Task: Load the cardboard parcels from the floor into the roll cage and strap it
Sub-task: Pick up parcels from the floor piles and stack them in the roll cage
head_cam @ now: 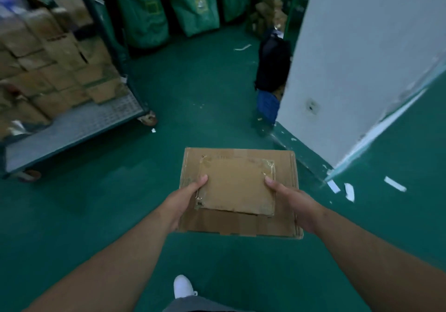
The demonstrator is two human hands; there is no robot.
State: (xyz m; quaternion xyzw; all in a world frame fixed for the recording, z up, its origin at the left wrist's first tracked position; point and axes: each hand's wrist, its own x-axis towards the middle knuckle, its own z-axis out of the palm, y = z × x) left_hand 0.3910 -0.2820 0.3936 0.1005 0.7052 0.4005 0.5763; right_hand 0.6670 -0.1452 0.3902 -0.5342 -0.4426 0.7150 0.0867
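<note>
Cardboard parcels (pixel 237 191) clasped, left grip (pixel 183 201), right grip (pixel 295 205)

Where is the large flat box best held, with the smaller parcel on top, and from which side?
By its left and right edges, one hand from each side, as the left hand and right hand do. The large flat box is wide, thin and level; a two-sided grip likely keeps it flat, and thumbs on the smaller parcel stop it sliding.
</note>
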